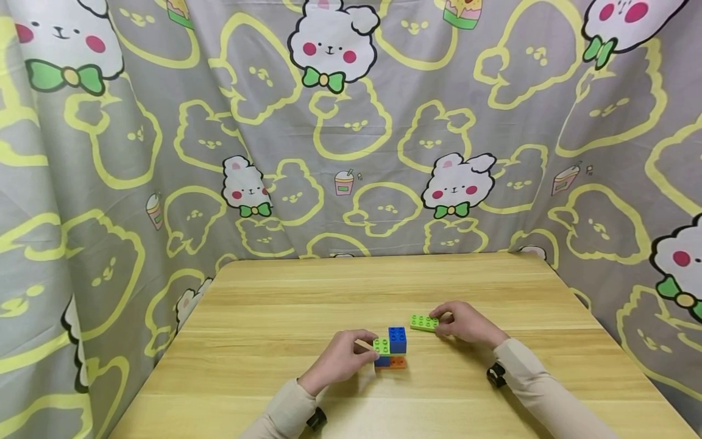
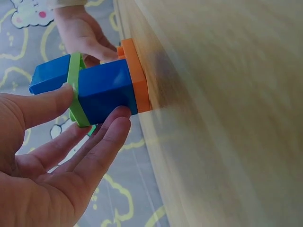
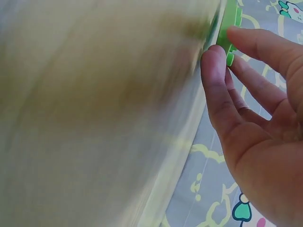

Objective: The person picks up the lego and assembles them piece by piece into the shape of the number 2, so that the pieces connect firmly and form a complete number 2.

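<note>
On the wooden table, my left hand (image 1: 341, 355) grips the left side of a small toy brick stack (image 1: 397, 341). An orange plate brick (image 2: 137, 78) forms its base, with a blue brick (image 2: 106, 90) on it. Above that lies a light green plate brick (image 2: 75, 90), topped at its right end by a second blue brick (image 2: 49, 75). The left thumb touches the green layer and fingers touch the lower blue brick. Farther back and to the right, my right hand (image 1: 465, 323) pinches the right end of a separate light green plate brick (image 1: 424, 322), low at the tabletop.
The wooden table (image 1: 307, 292) stretches around both hands. A grey patterned curtain (image 1: 378, 158) hangs behind the table and along both sides. Dark wrist devices show under both sleeves, one of them a black device (image 1: 496, 375) at the right wrist.
</note>
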`<state>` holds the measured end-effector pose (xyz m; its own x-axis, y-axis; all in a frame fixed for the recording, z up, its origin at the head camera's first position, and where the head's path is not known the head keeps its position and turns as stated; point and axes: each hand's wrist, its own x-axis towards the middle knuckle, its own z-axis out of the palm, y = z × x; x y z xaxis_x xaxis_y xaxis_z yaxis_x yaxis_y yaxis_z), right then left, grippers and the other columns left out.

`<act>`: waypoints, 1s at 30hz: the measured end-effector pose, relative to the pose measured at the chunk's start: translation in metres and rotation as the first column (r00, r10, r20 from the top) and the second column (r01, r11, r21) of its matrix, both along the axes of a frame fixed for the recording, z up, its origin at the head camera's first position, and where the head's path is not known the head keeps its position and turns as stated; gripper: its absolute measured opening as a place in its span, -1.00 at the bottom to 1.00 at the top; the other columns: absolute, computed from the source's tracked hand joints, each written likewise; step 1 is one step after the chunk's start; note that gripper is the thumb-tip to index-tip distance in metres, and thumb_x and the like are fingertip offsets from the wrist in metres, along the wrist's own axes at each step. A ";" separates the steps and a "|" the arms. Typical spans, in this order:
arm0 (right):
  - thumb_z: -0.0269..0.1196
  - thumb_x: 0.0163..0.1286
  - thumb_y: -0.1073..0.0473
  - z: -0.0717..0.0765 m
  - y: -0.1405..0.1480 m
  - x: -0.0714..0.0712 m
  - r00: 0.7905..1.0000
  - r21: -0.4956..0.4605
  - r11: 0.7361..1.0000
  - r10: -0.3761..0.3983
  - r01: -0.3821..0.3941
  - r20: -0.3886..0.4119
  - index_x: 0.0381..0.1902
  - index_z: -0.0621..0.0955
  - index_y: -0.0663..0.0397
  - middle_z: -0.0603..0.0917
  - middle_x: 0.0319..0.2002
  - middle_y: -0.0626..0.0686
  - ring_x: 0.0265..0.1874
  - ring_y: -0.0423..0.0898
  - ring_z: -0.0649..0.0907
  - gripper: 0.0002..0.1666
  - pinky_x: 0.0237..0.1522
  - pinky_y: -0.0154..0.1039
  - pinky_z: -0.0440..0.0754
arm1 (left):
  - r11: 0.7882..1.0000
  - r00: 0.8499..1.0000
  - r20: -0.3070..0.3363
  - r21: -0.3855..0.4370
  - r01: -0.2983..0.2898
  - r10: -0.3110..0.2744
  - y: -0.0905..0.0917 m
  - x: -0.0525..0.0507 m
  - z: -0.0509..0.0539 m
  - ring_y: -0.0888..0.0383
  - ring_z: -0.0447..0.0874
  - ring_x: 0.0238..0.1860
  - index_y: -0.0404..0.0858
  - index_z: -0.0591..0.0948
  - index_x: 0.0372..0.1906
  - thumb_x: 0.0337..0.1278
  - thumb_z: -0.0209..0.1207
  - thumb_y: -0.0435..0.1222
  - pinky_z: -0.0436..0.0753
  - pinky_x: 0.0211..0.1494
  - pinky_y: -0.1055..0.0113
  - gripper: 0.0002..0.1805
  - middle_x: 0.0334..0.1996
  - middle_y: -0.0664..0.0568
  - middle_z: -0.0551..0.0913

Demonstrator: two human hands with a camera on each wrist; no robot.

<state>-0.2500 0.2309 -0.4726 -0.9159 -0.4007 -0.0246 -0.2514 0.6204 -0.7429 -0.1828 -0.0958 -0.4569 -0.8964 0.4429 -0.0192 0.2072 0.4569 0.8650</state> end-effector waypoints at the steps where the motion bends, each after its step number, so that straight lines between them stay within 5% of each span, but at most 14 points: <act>1: 0.42 0.31 0.28 0.000 0.000 0.001 1.000 -0.005 1.000 -0.001 0.001 -0.001 0.10 0.69 0.24 0.71 0.03 0.19 -0.22 -0.10 0.68 -0.60 -0.32 -0.29 0.63 | 1.000 1.000 -0.003 -0.004 0.001 -0.001 0.000 0.000 0.000 0.02 0.80 -0.11 -0.26 0.68 0.16 0.29 0.35 -0.29 0.78 -0.15 0.20 -0.63 0.12 -0.13 0.70; 13: 0.37 0.38 0.25 0.018 -0.005 0.007 0.992 -0.033 0.999 -0.008 0.004 -0.129 0.09 0.70 0.19 0.72 0.06 0.18 -0.16 -0.10 0.73 -0.66 -0.20 -0.32 0.70 | 0.999 0.999 -0.032 -0.042 0.002 -0.004 -0.001 -0.001 0.000 0.09 0.79 -0.09 -0.29 0.64 0.22 0.32 0.33 -0.21 0.76 -0.12 0.28 -0.56 0.17 -0.11 0.69; 30: 0.34 0.42 0.21 0.047 -0.015 0.022 0.981 -0.068 0.998 -0.006 -0.007 -0.196 0.11 0.69 0.12 0.69 0.09 0.16 -0.09 -0.06 0.75 -0.68 -0.14 -0.29 0.74 | 0.999 0.999 -0.043 -0.037 0.006 -0.007 -0.002 0.000 0.005 0.01 0.77 -0.03 -0.31 0.67 0.14 0.33 0.33 -0.21 0.76 -0.03 0.19 -0.62 0.10 -0.10 0.71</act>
